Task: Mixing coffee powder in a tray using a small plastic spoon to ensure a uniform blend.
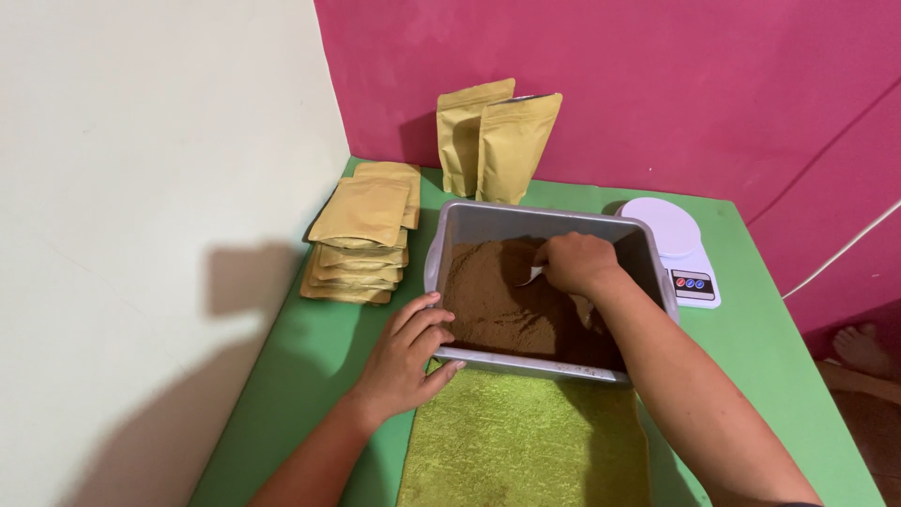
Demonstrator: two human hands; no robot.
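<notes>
A grey plastic tub [454, 222] sits in the middle of the green table, holding a heap of brown powder [488, 291]. My left hand [405, 357] grips the tub's near left corner, fingers curled over the rim. My right hand [577, 263] is inside the tub, closed around a white spoon [531, 275] whose tip digs into the powder.
A stack of flat kraft pouches [361, 239] lies left of the tub. Two upright kraft pouches [497, 141] stand against the pink wall. A white kitchen scale [678, 246] sits to the right. A yellow-green cloth [526, 441] lies in front. A person's bare foot [862, 345] shows at far right.
</notes>
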